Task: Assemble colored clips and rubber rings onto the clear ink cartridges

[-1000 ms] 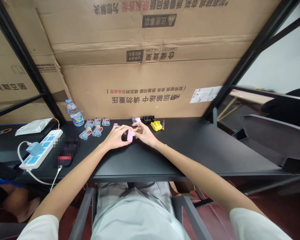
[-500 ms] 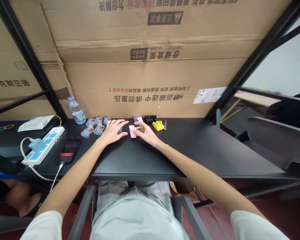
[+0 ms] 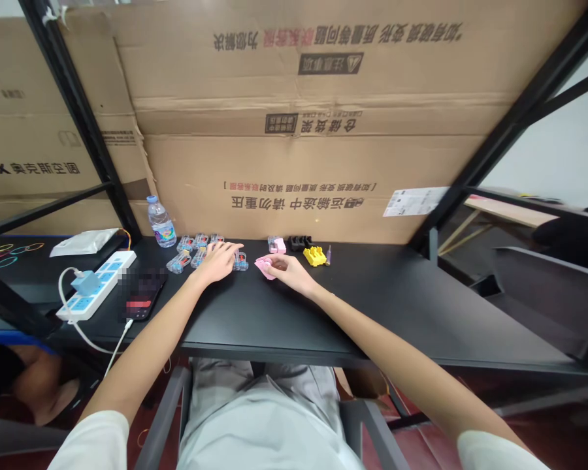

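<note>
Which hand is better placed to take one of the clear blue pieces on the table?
Left. The left hand lies open among the clear blue pieces, while the right hand holds the pink piece, farther from them.

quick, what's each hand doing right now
Left hand: open, fingertips at a clear plastic part.
Right hand: closed on the pink part.
</note>
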`<move>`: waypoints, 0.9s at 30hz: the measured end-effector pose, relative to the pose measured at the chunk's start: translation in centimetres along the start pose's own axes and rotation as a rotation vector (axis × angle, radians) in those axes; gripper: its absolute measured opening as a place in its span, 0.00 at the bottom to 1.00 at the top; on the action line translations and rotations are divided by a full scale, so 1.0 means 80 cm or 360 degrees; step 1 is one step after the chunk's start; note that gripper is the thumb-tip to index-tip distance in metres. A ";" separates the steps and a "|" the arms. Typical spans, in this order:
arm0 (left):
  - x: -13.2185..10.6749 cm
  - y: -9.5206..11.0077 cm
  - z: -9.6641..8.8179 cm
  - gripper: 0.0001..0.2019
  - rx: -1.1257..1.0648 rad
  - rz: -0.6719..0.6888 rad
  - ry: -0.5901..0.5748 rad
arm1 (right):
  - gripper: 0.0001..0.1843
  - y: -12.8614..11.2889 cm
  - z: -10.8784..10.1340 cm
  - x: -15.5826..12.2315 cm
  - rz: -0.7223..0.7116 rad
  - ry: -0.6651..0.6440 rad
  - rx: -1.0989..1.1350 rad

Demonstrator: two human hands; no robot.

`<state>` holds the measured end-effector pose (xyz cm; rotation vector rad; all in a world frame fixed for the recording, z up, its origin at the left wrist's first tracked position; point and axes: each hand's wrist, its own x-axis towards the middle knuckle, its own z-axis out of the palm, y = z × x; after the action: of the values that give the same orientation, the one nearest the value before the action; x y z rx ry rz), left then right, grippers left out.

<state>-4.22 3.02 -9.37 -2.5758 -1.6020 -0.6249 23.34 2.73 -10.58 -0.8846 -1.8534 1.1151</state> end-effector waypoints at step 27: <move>0.000 0.025 -0.012 0.26 -0.0731 0.0327 0.0187 | 0.28 0.010 -0.014 0.005 0.0065 -0.0026 -0.0111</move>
<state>-2.76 1.86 -8.10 -2.8886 -1.2523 -1.2185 24.29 3.81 -10.89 -0.9594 -1.9050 1.0912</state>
